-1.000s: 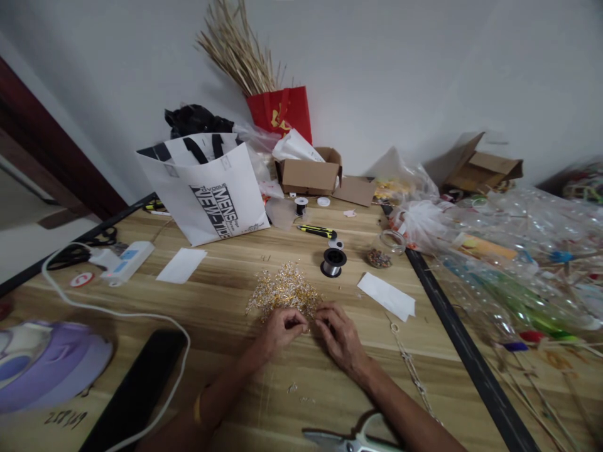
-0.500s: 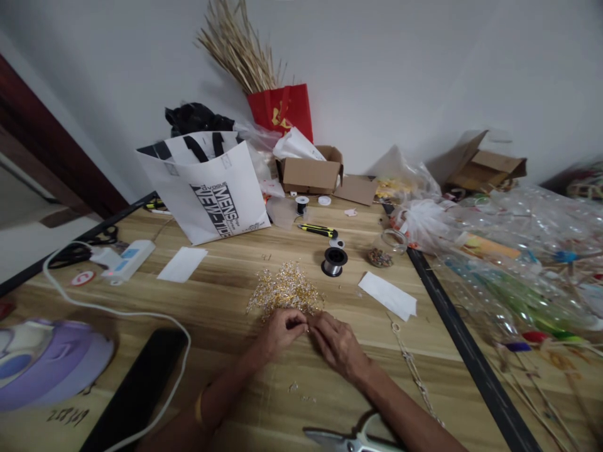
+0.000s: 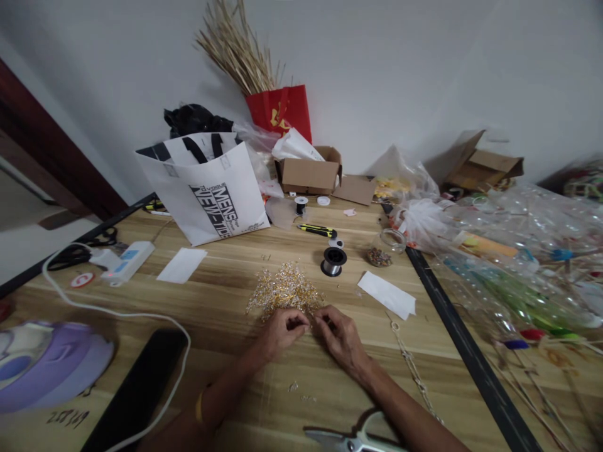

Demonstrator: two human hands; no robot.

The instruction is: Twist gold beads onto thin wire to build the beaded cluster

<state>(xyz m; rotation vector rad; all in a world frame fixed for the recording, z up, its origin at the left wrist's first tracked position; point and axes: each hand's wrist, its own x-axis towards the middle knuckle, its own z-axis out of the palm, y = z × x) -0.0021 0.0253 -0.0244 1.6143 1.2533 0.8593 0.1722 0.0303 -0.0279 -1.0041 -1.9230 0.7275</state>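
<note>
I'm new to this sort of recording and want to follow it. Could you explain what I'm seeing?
There is no machine here: a person works with two bare hands. The camera is worn on their head, looking forward and down, so the arms enter from the bottom.

The left hand and right hand are close together, fingertips apart, over a wooden table. Anything between their fingertips is too small to make out.

Just beyond them lies a heap of small gold and clear pieces. Farther back are a black spool, a glass jar and a yellow-and-black cutter. Scissors lie near the bottom edge, and a white bag stands behind, to the left.
</note>
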